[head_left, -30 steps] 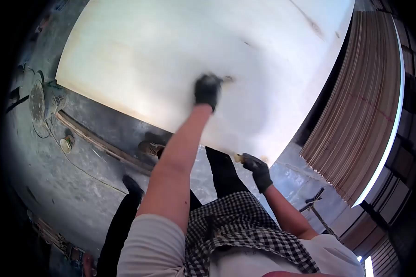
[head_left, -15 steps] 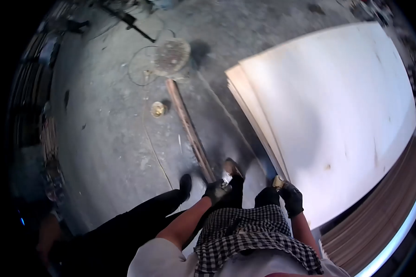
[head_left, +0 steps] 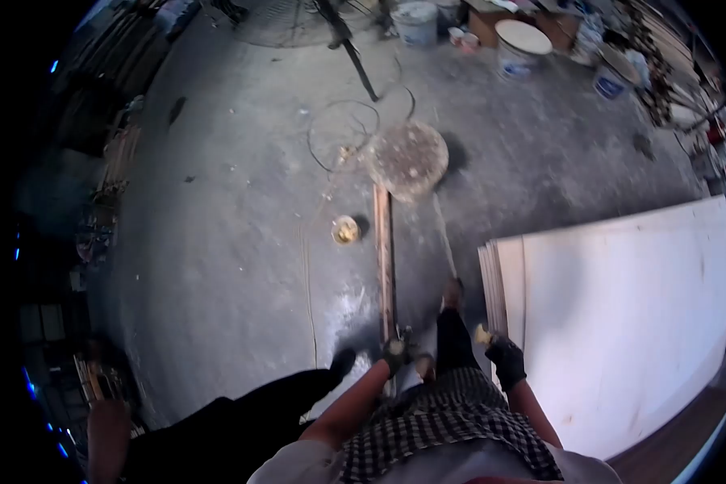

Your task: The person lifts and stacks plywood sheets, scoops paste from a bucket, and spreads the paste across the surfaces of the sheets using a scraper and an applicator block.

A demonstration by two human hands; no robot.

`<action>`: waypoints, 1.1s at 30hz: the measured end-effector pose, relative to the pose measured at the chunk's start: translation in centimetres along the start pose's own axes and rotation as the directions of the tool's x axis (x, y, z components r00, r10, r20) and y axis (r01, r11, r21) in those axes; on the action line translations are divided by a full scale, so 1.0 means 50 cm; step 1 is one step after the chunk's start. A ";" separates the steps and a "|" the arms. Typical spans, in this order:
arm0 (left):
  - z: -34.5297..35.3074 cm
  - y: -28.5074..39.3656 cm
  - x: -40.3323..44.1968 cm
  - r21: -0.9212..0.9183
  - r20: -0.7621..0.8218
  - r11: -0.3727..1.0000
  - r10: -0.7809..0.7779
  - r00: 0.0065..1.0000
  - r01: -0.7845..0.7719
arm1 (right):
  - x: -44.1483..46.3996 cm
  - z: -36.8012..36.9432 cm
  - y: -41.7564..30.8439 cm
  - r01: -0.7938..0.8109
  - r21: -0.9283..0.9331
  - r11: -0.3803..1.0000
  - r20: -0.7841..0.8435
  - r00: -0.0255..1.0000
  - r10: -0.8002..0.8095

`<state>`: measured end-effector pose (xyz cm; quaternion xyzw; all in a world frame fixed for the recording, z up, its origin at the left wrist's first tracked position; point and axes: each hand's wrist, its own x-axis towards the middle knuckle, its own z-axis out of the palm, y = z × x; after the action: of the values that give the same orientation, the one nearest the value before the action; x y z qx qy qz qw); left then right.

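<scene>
Boards (head_left: 629, 315) lie in a stack on my right, pale face up, a few brown marks showing on the top one. My right hand (head_left: 509, 363), in a dark glove, is at the stack's left edge, the fingers closed around a yellowish lump (head_left: 482, 334) that pokes out past them. I cannot tell whether that hand is touching the edge or just above it. My left hand (head_left: 395, 356), gloved too, is low in front of me, above the near end of a wooden strip (head_left: 385, 258) on the floor (head_left: 242, 274). Its fingers look curled, but I cannot tell how far, or what they hold.

Handling this well, I'd say, means holding the lump firmly without squashing it and tilting it away from the pale face, where a stray smear would show. My wrist should stay clear of the board's edge, which could snag the glove. Footing matters too: the strip, a small bowl (head_left: 346, 231) and another person's leg (head_left: 258, 399) are all to my left, so short steps seem wisest.
</scene>
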<state>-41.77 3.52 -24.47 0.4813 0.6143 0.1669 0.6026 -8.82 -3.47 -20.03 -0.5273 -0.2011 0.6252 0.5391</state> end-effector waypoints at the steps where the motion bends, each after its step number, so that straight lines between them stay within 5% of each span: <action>1: -0.014 0.029 0.013 -0.120 -0.026 0.991 -0.058 0.998 0.055 | 0.016 0.032 -0.035 -0.132 0.184 0.974 -0.041 0.989 0.142; 6: -0.114 0.206 0.281 -0.361 -0.152 0.924 -0.196 0.969 0.130 | 0.244 0.134 -0.152 0.011 -0.201 0.979 0.022 1.000 -0.007; 8: -0.164 0.176 0.476 0.019 -0.224 0.989 0.147 0.963 -0.147 | 0.329 0.196 -0.225 -0.126 -0.180 0.976 0.027 0.991 0.133; 10: -0.204 0.152 0.664 0.670 -0.266 0.655 0.652 0.710 -0.350 | 0.397 0.244 -0.256 -0.243 -0.117 0.963 0.006 0.969 0.245; 11: -0.218 0.154 0.754 0.444 -0.248 0.869 0.353 0.902 -0.218 | 0.435 0.251 -0.260 0.128 -0.606 0.785 0.223 0.975 0.014; 12: -0.230 0.192 0.804 0.204 -0.284 0.969 0.196 0.939 -0.141 | 0.472 0.268 -0.274 0.468 -0.833 0.294 0.418 0.882 -0.219; 13: -0.238 0.225 0.834 -0.182 -0.289 0.983 -0.033 0.957 -0.021 | 0.507 0.293 -0.278 0.471 -0.812 0.343 0.414 0.881 -0.231; 14: -0.250 0.248 0.866 -0.461 -0.257 0.885 -0.206 0.944 0.068 | 0.546 0.307 -0.266 0.191 -0.677 0.711 0.230 0.972 -0.042; 15: -0.260 0.259 0.903 -0.628 -0.216 0.768 -0.326 0.920 0.124 | 0.585 0.322 -0.255 -0.128 -0.380 0.916 0.028 0.988 0.150; 17: -0.269 0.253 0.986 -0.821 -0.105 0.546 -0.431 0.896 0.166 | 0.658 0.357 -0.245 -0.211 -0.288 0.934 -0.059 0.978 0.202; 20: -0.297 0.253 1.089 -0.971 0.077 0.180 -0.382 0.921 0.156 | 0.804 0.406 -0.222 -0.325 0.022 0.946 -0.181 0.929 0.323; 23: -0.411 0.438 1.033 -0.963 0.101 0.232 -0.165 0.981 0.138 | 0.979 0.425 -0.117 -0.109 -0.338 0.935 -0.131 0.989 0.068; 24: -0.439 0.457 1.002 -0.982 -0.004 0.189 -0.035 0.999 0.002 | 1.028 0.425 -0.089 -0.002 -0.475 0.880 -0.055 0.998 -0.028; 26: -0.529 0.517 0.934 -0.873 -0.205 0.423 0.132 0.970 -0.242 | 1.115 0.462 -0.081 0.071 -0.571 0.818 0.028 0.997 -0.068; 27: -0.597 0.535 0.933 -0.978 -0.152 0.103 0.260 0.954 -0.184 | 1.153 0.498 -0.100 0.030 -0.556 0.831 0.034 0.999 -0.013; 28: -0.642 0.560 0.936 -0.996 -0.086 -0.053 0.222 0.971 -0.077 | 1.228 0.566 -0.140 -0.120 -0.423 0.898 -0.032 0.992 0.118; 30: -0.731 0.608 0.940 -0.917 0.046 -0.387 0.140 0.989 0.097 | 1.309 0.680 -0.144 -0.096 -0.363 0.927 -0.126 0.991 0.053; 31: -0.736 0.555 0.936 -0.949 0.036 -0.270 0.428 0.903 0.165 | 1.344 0.702 -0.124 -0.090 -0.515 0.853 -0.092 0.995 0.050; 33: -0.739 0.516 0.898 -0.974 -0.115 -0.214 0.178 0.977 -0.076 | 1.422 0.724 -0.062 0.087 -0.768 0.635 0.061 0.996 -0.063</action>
<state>-56.46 65.37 -22.19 -0.0965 0.1871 0.6242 0.7524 -29.34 72.05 -35.82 -0.6889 -0.4772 0.4647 0.2861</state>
